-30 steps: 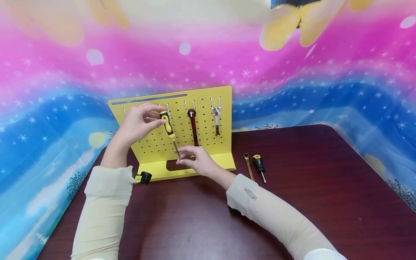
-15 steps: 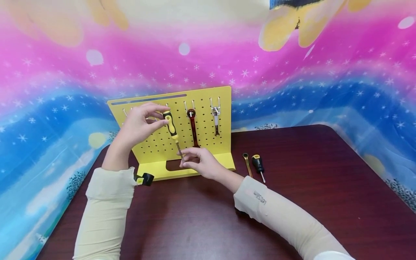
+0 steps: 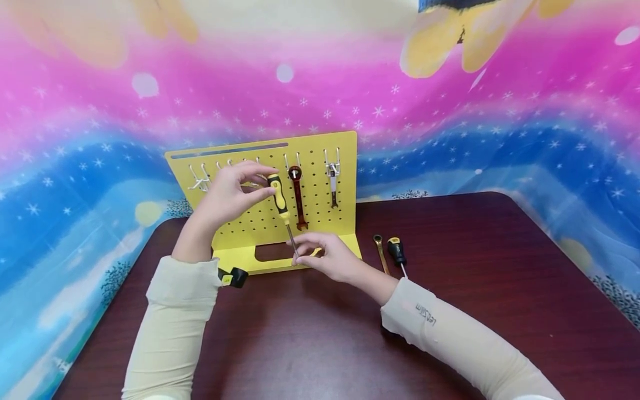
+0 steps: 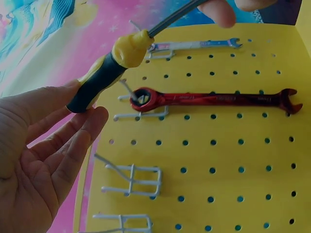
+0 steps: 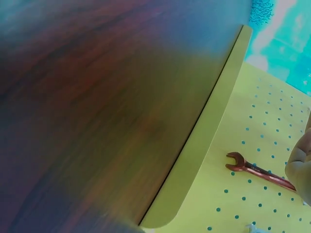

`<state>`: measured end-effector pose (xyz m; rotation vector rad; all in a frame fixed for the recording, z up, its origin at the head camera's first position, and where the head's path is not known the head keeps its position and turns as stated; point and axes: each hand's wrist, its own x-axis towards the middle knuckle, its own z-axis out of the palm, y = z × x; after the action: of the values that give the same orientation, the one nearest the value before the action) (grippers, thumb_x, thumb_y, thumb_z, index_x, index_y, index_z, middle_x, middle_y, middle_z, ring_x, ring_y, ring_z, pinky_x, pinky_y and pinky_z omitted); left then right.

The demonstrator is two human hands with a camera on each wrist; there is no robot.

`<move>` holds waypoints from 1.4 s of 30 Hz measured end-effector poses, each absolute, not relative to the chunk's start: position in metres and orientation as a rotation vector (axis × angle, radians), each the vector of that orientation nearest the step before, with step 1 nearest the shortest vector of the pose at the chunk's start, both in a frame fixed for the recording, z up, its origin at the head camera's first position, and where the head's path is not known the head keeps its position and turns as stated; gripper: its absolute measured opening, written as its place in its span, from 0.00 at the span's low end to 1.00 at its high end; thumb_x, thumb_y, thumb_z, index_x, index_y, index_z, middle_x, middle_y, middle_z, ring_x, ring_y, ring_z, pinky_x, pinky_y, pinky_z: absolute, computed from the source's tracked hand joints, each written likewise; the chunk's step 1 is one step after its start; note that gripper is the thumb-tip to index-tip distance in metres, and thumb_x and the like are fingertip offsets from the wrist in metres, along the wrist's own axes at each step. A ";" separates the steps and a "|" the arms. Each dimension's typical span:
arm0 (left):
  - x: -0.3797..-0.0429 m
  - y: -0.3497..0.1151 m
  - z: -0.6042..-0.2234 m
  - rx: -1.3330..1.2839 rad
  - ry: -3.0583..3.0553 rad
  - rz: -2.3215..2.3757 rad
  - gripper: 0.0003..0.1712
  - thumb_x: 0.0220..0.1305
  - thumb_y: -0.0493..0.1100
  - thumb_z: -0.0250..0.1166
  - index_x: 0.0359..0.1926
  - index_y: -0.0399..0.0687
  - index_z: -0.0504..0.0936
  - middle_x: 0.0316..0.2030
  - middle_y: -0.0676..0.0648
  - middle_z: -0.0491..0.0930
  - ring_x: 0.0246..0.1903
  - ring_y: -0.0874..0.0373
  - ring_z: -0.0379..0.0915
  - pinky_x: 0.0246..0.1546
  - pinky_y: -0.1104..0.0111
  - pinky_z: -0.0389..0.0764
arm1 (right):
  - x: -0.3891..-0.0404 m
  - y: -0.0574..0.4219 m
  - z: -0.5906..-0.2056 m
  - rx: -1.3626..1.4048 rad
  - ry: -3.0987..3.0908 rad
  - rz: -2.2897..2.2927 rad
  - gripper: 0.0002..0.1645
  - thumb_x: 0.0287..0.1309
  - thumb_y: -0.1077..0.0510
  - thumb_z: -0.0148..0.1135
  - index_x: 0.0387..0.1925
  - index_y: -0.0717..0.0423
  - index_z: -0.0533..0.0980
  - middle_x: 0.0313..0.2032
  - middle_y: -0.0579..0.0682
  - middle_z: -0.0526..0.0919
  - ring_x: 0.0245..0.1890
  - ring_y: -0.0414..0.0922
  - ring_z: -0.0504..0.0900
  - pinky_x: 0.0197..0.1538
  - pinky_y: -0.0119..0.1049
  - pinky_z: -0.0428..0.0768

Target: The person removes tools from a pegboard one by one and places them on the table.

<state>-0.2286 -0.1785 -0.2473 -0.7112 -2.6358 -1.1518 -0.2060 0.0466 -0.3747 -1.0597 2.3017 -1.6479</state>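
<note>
My left hand [image 3: 225,194] pinches the handle end of a yellow-and-black screwdriver [image 3: 279,201] between thumb and fingers. The right hand [image 3: 332,258] pinches its metal shaft near the tip, which the fingers hide. Held in front of the yellow pegboard [image 3: 322,222], the screwdriver slants down to the right. In the left wrist view, its handle [image 4: 99,77] sits at the left hand's fingertips, and a red combination wrench [image 4: 218,100] hangs on the board behind. Only a small part of a hand [image 5: 300,167] shows at the right wrist view's edge.
A small silver wrench [image 3: 334,191] hangs on the board's right side. White wire hooks [image 3: 200,180] line its left. On the dark wooden table [image 3: 475,266] lie a gold-coloured wrench [image 3: 381,253] and a stubby black-and-yellow screwdriver [image 3: 396,251]. A patterned cloth [image 3: 500,150] surrounds the table.
Both hands have moved right and slightly down with the screwdriver, keeping their hold. More hooks on the board's left and the red wrench's lower end now show.
</note>
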 end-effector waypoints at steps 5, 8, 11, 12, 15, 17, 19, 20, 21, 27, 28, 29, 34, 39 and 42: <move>-0.231 -0.172 -0.251 -0.738 -2.635 -1.177 0.22 0.64 0.40 0.68 0.59 0.42 0.81 0.54 0.44 0.80 0.50 0.49 0.81 0.54 0.56 0.83 | -0.201 0.059 -0.375 -1.081 2.326 -1.627 0.19 0.62 0.65 0.65 0.55 0.60 0.79 0.36 0.54 0.89 0.45 0.45 0.86 0.34 0.29 0.78; -0.231 -0.167 -0.253 -0.746 -2.642 -1.181 0.22 0.65 0.40 0.68 0.59 0.42 0.81 0.55 0.44 0.79 0.51 0.49 0.81 0.54 0.58 0.83 | -0.198 0.067 -0.375 -1.122 2.327 -1.620 0.19 0.62 0.65 0.65 0.55 0.61 0.79 0.35 0.53 0.90 0.48 0.48 0.86 0.39 0.31 0.79; -0.231 -0.162 -0.254 -0.763 -2.643 -1.195 0.22 0.65 0.40 0.68 0.59 0.41 0.80 0.56 0.43 0.79 0.51 0.48 0.81 0.53 0.58 0.83 | -0.196 0.075 -0.374 -1.138 2.342 -1.604 0.19 0.61 0.65 0.66 0.55 0.60 0.79 0.35 0.52 0.90 0.50 0.50 0.85 0.40 0.31 0.79; -0.231 -0.161 -0.255 -0.771 -2.645 -1.190 0.22 0.65 0.40 0.68 0.59 0.41 0.80 0.56 0.43 0.79 0.51 0.48 0.81 0.53 0.58 0.83 | -0.195 0.078 -0.374 -1.129 2.341 -1.602 0.20 0.61 0.65 0.66 0.55 0.60 0.79 0.34 0.51 0.90 0.50 0.50 0.85 0.40 0.31 0.79; -0.233 -0.155 -0.257 -0.796 -2.642 -1.187 0.22 0.65 0.40 0.68 0.59 0.41 0.81 0.55 0.44 0.80 0.50 0.50 0.81 0.51 0.59 0.84 | -0.193 0.085 -0.373 -1.097 2.329 -1.597 0.20 0.61 0.65 0.66 0.55 0.60 0.79 0.34 0.52 0.90 0.47 0.46 0.86 0.41 0.31 0.81; -0.235 -0.151 -0.260 -0.812 -2.638 -1.176 0.21 0.65 0.40 0.68 0.58 0.42 0.81 0.55 0.45 0.81 0.50 0.51 0.82 0.51 0.60 0.84 | -0.191 0.090 -0.374 -1.082 2.318 -1.599 0.20 0.61 0.65 0.66 0.55 0.61 0.78 0.34 0.53 0.90 0.44 0.44 0.87 0.45 0.33 0.83; -0.237 -0.146 -0.262 -0.831 -2.635 -1.172 0.21 0.65 0.41 0.68 0.58 0.43 0.82 0.55 0.46 0.81 0.49 0.52 0.82 0.51 0.60 0.84 | -0.189 0.095 -0.374 -1.061 2.304 -1.611 0.19 0.61 0.65 0.66 0.55 0.62 0.78 0.34 0.54 0.89 0.42 0.43 0.87 0.45 0.35 0.84; -0.238 -0.144 -0.263 -0.841 -2.634 -1.169 0.21 0.65 0.41 0.68 0.58 0.44 0.82 0.55 0.46 0.81 0.49 0.53 0.81 0.51 0.61 0.84 | -0.189 0.098 -0.375 -1.055 2.300 -1.616 0.19 0.62 0.65 0.65 0.54 0.63 0.78 0.34 0.55 0.89 0.41 0.42 0.87 0.46 0.34 0.84; -0.239 -0.142 -0.264 -0.848 -2.635 -1.163 0.21 0.65 0.42 0.68 0.58 0.45 0.82 0.55 0.47 0.81 0.49 0.53 0.81 0.51 0.61 0.84 | -0.188 0.100 -0.375 -1.051 2.297 -1.621 0.19 0.62 0.66 0.65 0.54 0.64 0.78 0.34 0.55 0.89 0.41 0.42 0.88 0.46 0.34 0.84; -0.240 -0.129 -0.268 -0.896 -2.629 -1.165 0.21 0.65 0.43 0.68 0.58 0.47 0.82 0.52 0.47 0.81 0.47 0.54 0.81 0.50 0.62 0.84 | -0.182 0.114 -0.377 -1.036 2.268 -1.649 0.18 0.61 0.67 0.65 0.53 0.66 0.77 0.35 0.56 0.89 0.38 0.41 0.88 0.48 0.31 0.84; -0.240 -0.127 -0.268 -0.904 -2.627 -1.169 0.21 0.65 0.43 0.68 0.58 0.46 0.82 0.52 0.47 0.81 0.47 0.54 0.81 0.50 0.62 0.84 | -0.181 0.116 -0.377 -1.038 2.266 -1.651 0.18 0.61 0.67 0.66 0.52 0.66 0.77 0.34 0.56 0.89 0.38 0.41 0.88 0.48 0.31 0.84; -0.241 -0.124 -0.269 -0.908 -2.627 -1.171 0.21 0.65 0.44 0.68 0.58 0.46 0.82 0.53 0.47 0.81 0.47 0.54 0.81 0.50 0.62 0.84 | -0.180 0.118 -0.377 -1.037 2.264 -1.652 0.18 0.60 0.67 0.66 0.52 0.66 0.77 0.34 0.56 0.89 0.38 0.40 0.88 0.47 0.30 0.84; -0.243 -0.112 -0.276 -0.935 -2.622 -1.213 0.20 0.65 0.43 0.68 0.58 0.45 0.82 0.55 0.46 0.82 0.48 0.54 0.83 0.48 0.62 0.85 | -0.174 0.128 -0.377 -1.009 2.280 -1.631 0.16 0.60 0.67 0.67 0.50 0.64 0.77 0.34 0.55 0.89 0.37 0.39 0.87 0.47 0.30 0.85; -0.244 -0.098 -0.285 -0.967 -2.614 -1.265 0.21 0.65 0.42 0.68 0.58 0.45 0.82 0.56 0.46 0.81 0.48 0.53 0.84 0.48 0.63 0.85 | -0.170 0.143 -0.382 -0.981 2.301 -1.605 0.15 0.60 0.64 0.67 0.49 0.61 0.77 0.34 0.53 0.89 0.37 0.39 0.87 0.45 0.31 0.85; -0.244 -0.089 -0.290 -0.979 -2.604 -1.311 0.21 0.64 0.42 0.69 0.58 0.44 0.82 0.55 0.46 0.82 0.48 0.54 0.85 0.47 0.64 0.85 | -0.167 0.154 -0.387 -0.982 2.330 -1.587 0.14 0.61 0.64 0.67 0.48 0.59 0.77 0.33 0.51 0.89 0.36 0.41 0.88 0.40 0.29 0.84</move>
<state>-0.2444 -0.0889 -0.2903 -0.9785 -2.6040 -1.3109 -0.1665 0.1544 -0.3868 -0.9825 2.3303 -1.5872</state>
